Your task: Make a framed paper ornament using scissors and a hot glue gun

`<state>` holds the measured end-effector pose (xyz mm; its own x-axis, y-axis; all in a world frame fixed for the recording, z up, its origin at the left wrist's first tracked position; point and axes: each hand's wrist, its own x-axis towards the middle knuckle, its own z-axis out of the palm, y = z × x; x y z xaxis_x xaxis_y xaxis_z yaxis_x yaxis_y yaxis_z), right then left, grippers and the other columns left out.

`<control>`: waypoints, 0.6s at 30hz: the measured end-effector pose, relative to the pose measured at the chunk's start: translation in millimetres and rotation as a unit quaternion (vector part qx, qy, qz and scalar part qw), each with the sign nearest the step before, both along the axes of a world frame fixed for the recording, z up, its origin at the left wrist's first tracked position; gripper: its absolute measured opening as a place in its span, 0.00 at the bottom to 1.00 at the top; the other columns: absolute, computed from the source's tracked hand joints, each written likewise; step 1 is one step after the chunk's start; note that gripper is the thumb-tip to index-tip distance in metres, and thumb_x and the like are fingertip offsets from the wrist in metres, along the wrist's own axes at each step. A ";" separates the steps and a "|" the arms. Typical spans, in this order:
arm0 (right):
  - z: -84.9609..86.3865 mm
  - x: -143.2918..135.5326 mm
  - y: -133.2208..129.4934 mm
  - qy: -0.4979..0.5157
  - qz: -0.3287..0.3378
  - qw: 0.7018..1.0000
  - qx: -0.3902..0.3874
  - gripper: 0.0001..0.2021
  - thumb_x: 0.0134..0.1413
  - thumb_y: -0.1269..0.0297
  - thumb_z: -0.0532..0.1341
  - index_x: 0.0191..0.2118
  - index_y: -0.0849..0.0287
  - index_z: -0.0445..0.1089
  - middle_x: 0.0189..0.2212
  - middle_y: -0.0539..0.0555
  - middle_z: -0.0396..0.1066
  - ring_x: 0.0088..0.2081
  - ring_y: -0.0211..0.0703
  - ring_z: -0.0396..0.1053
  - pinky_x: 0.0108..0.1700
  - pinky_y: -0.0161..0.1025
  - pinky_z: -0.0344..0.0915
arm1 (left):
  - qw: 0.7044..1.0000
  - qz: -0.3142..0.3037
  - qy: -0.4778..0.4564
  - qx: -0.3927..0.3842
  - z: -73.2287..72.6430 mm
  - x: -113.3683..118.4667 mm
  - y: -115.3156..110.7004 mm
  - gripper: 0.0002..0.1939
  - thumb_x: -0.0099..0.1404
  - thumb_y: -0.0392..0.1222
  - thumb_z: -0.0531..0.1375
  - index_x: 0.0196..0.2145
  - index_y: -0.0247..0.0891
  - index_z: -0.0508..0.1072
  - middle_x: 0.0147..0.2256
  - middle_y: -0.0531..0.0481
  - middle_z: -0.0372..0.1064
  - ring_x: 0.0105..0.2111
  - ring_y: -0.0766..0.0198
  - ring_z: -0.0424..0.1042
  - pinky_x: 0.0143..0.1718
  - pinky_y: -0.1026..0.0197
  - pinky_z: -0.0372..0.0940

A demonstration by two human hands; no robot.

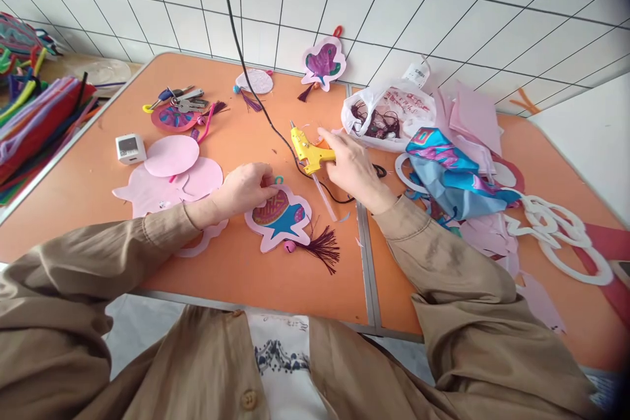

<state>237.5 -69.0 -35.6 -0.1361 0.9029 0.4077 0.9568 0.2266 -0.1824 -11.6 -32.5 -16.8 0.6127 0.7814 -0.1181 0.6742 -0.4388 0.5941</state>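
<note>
My left hand (246, 189) rests with curled fingers on the top edge of a pink craft ornament (278, 218) with a blue and red patterned face, a small teal loop and a dark purple tassel (322, 248). My right hand (350, 165) is on a yellow hot glue gun (308, 152) that lies on the orange table (275, 275), its nozzle pointing away from me and a clear glue stick (325, 198) trailing from its back. Whether the fingers grip the gun or only touch it is unclear.
Pink cut-out shapes (170, 177) and a small white cube (130, 147) lie left. Keys (184, 100) and two more ornaments (322, 64) sit farther back. A plastic bag (388, 115), blue patterned fabric (450, 170) and white foam rings (566, 236) crowd the right. Pipe cleaners (29, 115) pile at far left.
</note>
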 end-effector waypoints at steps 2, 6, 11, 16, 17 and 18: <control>-3.9 2.0 1.0 0.015 -0.010 1.000 -0.004 0.33 0.47 0.80 0.56 0.63 0.67 0.61 0.52 0.67 0.70 0.55 0.61 0.67 0.56 0.56 0.65 | 0.997 0.003 -0.058 -0.045 2.3 -2.0 -1.0 0.10 0.56 0.45 0.60 0.24 0.39 0.65 0.24 0.53 0.66 0.26 0.65 0.65 0.28 0.62 0.58; -8.1 4.5 3.3 0.017 0.002 1.000 -0.024 0.34 0.47 0.80 0.56 0.63 0.65 0.61 0.52 0.66 0.69 0.57 0.61 0.64 0.56 0.58 0.64 | 0.975 -0.011 -0.160 -0.156 14.2 -3.8 -2.0 0.10 0.52 0.44 0.62 0.23 0.38 0.64 0.22 0.55 0.64 0.23 0.68 0.64 0.25 0.64 0.58; 12.9 -5.8 -2.0 0.118 0.050 0.992 -0.017 0.19 0.51 0.72 0.59 0.50 0.62 0.73 0.52 0.65 0.69 0.57 0.59 0.64 0.61 0.57 0.59 | 0.939 0.003 -0.264 -0.222 36.4 -3.5 1.0 0.12 0.49 0.42 0.66 0.23 0.36 0.66 0.21 0.56 0.63 0.22 0.70 0.64 0.24 0.66 0.57; 46.7 -26.7 -22.0 0.477 0.138 0.839 -0.222 0.25 0.61 0.40 0.50 0.34 0.54 0.73 0.32 0.54 0.72 0.36 0.46 0.71 0.40 0.45 0.69 | 0.931 0.045 -0.297 -0.207 55.1 0.1 5.8 0.11 0.51 0.37 0.66 0.25 0.36 0.66 0.17 0.56 0.64 0.19 0.71 0.63 0.22 0.67 0.56; 51.4 -31.2 -25.7 0.490 0.147 0.827 -0.234 0.26 0.59 0.37 0.52 0.29 0.55 0.71 0.26 0.52 0.68 0.31 0.42 0.68 0.35 0.42 0.66 | 0.931 0.049 -0.303 -0.199 58.2 1.4 7.5 0.10 0.51 0.37 0.66 0.25 0.36 0.66 0.17 0.56 0.65 0.18 0.71 0.64 0.21 0.67 0.56; 55.2 -35.5 -28.5 0.488 0.148 0.829 -0.228 0.26 0.57 0.38 0.55 0.24 0.56 0.67 0.23 0.50 0.63 0.28 0.39 0.63 0.31 0.39 0.62 | 0.930 0.051 -0.308 -0.194 61.3 2.8 9.4 0.10 0.52 0.36 0.67 0.26 0.36 0.66 0.17 0.55 0.66 0.18 0.70 0.64 0.21 0.67 0.57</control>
<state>202.0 -97.6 19.6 -0.1866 0.9793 0.0790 0.2175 0.1196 -0.9687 -8.8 -23.1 44.5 0.5821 0.8112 -0.0554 0.1805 -0.0626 0.9816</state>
